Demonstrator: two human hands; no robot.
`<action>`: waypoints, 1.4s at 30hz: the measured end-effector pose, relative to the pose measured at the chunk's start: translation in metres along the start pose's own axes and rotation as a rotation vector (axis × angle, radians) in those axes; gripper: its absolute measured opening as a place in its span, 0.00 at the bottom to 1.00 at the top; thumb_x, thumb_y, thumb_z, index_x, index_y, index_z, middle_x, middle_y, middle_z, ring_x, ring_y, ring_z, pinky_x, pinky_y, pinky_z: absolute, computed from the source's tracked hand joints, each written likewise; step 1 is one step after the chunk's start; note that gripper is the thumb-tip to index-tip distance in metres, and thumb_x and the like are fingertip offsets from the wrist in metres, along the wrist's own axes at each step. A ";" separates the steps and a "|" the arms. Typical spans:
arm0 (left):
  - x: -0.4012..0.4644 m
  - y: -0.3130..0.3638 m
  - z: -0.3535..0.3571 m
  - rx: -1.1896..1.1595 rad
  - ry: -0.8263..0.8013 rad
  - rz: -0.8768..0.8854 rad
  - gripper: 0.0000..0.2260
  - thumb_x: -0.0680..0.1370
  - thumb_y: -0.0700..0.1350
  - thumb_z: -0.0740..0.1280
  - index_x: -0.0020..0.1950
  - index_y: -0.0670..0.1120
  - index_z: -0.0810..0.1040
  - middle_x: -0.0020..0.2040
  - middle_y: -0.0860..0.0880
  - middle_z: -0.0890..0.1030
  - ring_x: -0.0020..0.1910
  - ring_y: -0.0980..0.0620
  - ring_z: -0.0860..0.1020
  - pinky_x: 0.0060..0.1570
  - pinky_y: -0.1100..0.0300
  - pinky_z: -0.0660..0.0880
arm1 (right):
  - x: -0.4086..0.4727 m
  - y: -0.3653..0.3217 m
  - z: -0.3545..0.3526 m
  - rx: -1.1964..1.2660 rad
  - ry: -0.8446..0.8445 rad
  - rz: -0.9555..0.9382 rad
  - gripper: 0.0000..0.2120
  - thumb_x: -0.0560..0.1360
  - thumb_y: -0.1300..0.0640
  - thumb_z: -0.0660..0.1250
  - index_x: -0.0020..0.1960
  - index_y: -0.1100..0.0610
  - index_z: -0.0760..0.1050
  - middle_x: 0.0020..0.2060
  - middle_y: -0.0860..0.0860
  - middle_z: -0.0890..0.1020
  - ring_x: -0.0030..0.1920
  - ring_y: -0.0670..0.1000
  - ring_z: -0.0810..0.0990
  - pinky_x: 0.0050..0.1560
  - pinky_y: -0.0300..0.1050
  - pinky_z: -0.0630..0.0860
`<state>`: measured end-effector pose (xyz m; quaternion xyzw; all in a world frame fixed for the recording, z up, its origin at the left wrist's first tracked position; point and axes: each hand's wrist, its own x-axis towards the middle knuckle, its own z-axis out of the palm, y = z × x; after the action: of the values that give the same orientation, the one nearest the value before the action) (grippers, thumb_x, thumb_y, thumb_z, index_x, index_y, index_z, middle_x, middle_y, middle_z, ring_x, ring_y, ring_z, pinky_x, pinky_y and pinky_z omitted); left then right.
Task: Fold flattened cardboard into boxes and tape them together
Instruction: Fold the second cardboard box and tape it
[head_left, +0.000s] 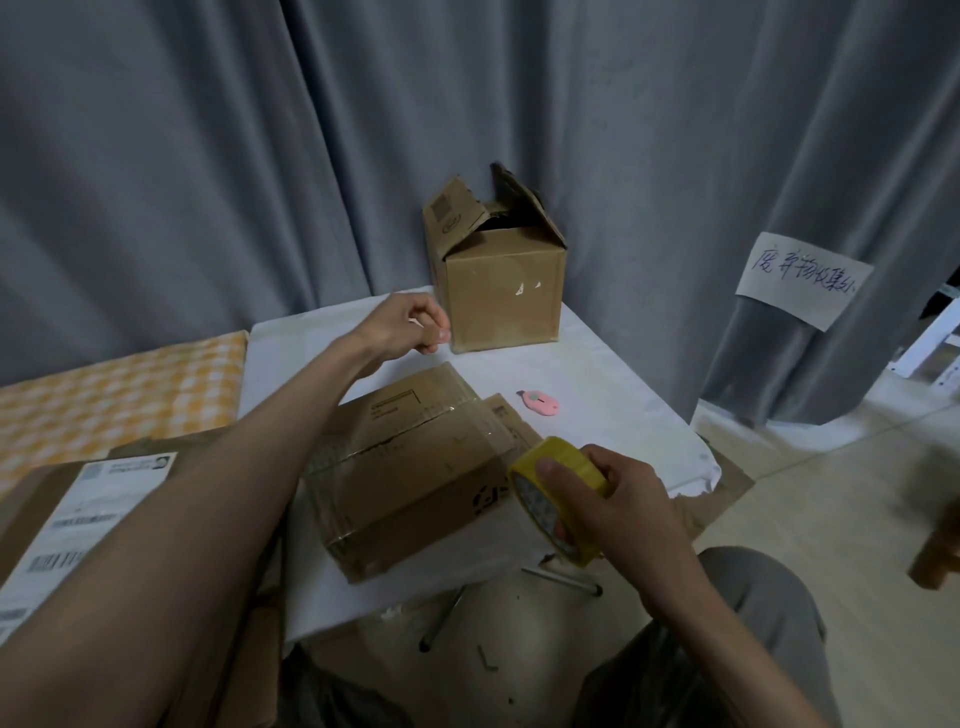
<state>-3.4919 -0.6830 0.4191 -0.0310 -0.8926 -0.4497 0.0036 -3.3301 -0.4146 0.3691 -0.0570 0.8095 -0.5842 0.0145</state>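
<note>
Right now we have the white table (597, 374) in front of us, with one finished box (501, 291) parked at its far edge against the curtain (208, 156), likely to keep the working space free. Nearer us lies the flattened cardboard (415, 478), already partly covered by a clear strip of tape (467, 415) that runs taut from our left hand (410, 325) to the yellow tape roll (558, 499). We judge the strip is being pulled out for laying over the seam. Our right hand (618, 499) grips the roll, thumb on its rim and fingers curled round it. Our left fingers are closed in a pinch, apparently on the tape's end. A small pink cutter (540, 402) waits just beyond, untouched.
</note>
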 end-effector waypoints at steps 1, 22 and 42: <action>0.001 -0.003 0.001 -0.007 -0.003 0.009 0.04 0.76 0.33 0.69 0.51 0.36 0.79 0.39 0.45 0.79 0.36 0.52 0.78 0.42 0.59 0.78 | 0.000 0.000 0.001 0.010 -0.011 0.009 0.12 0.76 0.46 0.69 0.41 0.54 0.78 0.28 0.39 0.81 0.27 0.42 0.82 0.25 0.29 0.71; 0.017 -0.034 0.024 0.023 -0.131 -0.136 0.11 0.79 0.48 0.69 0.60 0.49 0.78 0.50 0.47 0.79 0.50 0.50 0.78 0.45 0.63 0.73 | 0.015 0.015 0.002 0.032 -0.039 0.141 0.12 0.75 0.43 0.69 0.43 0.51 0.81 0.35 0.49 0.84 0.35 0.50 0.85 0.37 0.44 0.83; -0.129 -0.016 0.081 0.832 -0.032 0.335 0.28 0.83 0.60 0.42 0.81 0.50 0.43 0.81 0.54 0.43 0.79 0.58 0.43 0.77 0.60 0.42 | 0.024 0.021 0.007 0.115 -0.089 0.112 0.10 0.78 0.44 0.67 0.47 0.50 0.82 0.40 0.47 0.85 0.41 0.46 0.84 0.43 0.44 0.83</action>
<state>-3.3622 -0.6344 0.3539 -0.1777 -0.9802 -0.0450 0.0748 -3.3545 -0.4172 0.3479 -0.0366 0.7749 -0.6250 0.0865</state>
